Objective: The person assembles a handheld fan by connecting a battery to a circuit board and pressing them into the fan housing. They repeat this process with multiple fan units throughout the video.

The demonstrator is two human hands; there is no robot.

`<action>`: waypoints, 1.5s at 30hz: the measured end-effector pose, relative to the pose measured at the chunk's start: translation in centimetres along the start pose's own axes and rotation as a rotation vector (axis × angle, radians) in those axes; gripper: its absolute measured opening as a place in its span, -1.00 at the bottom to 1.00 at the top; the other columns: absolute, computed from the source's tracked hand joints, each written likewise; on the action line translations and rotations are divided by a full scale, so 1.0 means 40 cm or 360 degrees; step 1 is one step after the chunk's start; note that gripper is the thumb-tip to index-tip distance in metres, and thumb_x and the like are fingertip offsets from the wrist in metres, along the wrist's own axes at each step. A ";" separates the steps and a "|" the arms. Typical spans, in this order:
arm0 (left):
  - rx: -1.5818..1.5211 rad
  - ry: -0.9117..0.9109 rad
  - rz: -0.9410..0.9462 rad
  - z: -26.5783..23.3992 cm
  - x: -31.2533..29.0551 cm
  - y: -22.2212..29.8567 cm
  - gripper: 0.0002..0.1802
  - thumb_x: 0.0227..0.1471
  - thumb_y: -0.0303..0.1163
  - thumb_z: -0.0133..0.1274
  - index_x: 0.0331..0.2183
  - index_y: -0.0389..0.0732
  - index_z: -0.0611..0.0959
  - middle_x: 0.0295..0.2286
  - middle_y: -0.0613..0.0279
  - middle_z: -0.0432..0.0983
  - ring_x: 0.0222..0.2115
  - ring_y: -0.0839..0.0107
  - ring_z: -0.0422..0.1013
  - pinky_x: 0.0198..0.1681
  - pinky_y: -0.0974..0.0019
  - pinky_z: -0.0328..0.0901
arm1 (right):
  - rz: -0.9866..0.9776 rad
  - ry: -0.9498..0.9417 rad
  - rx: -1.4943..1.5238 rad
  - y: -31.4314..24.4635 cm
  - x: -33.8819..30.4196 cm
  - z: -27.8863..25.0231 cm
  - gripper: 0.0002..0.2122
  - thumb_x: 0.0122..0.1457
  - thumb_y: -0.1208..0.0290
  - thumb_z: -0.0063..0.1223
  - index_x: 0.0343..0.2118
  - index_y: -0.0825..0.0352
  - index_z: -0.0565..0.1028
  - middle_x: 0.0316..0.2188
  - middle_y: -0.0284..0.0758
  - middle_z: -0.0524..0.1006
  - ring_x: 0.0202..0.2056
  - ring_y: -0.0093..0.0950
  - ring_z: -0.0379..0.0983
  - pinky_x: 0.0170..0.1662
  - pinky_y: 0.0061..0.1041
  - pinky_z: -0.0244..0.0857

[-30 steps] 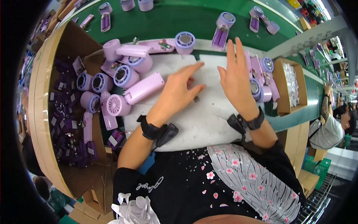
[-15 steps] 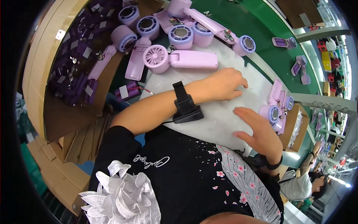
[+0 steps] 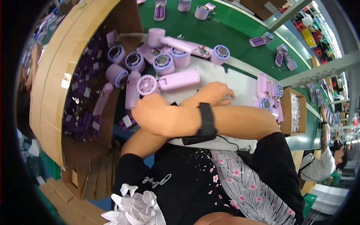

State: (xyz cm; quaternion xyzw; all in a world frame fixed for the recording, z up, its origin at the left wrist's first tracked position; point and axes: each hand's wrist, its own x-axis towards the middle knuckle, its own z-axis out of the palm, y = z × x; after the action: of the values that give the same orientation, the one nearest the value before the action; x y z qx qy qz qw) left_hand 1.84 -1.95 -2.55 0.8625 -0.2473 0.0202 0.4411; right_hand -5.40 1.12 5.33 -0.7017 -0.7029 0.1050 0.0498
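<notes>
My arms are crossed over the white padded sheet (image 3: pixel 240 84), the right forearm above the left. My right hand (image 3: pixel 157 116) is at the left, beside a purple battery pack (image 3: pixel 126 123) with a white label. Its fingers are hidden behind its back, so any hold is unseen. My left hand (image 3: pixel 215 94) hangs over the sheet with fingers loosely bent and apart, nothing visible in them. Just beyond the hands lies a pink handheld fan (image 3: pixel 180 80) with a round grille. A pink handle shell (image 3: pixel 132 90) lies left of it.
An open carton (image 3: pixel 48 93) of purple battery packs stands at the left. Several pink fan heads (image 3: pixel 164 63) line the sheet's far side. Opened fans (image 3: pixel 265 103) lie at the right, by a small carton (image 3: pixel 288 112). Farther off runs a green belt (image 3: pixel 225 33) with more fans.
My right hand has swung from the right across to the left, over my left forearm. My left hand stays over the sheet. The whole view has shifted, showing more belt.
</notes>
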 end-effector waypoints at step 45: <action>-0.0171 0.0115 -0.0055 -0.024 -0.042 0.037 -0.73 -0.05 -0.44 0.15 -0.23 -0.28 0.65 -0.32 -0.01 0.56 -0.40 0.11 0.48 -0.27 0.16 0.38 | 0.0988 0.0446 -0.0299 1.007 -0.100 -0.135 -0.51 -0.10 0.35 0.11 0.01 0.06 0.49 -0.20 -0.18 0.57 -0.15 -0.15 0.50 -0.06 -0.29 0.40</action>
State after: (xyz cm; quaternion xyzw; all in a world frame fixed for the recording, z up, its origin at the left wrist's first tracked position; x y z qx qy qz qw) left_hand -0.13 -1.24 -1.28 0.8404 -0.2171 0.0305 0.4956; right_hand 35.14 -2.72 2.12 -0.8911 -0.4489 -0.0473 0.0466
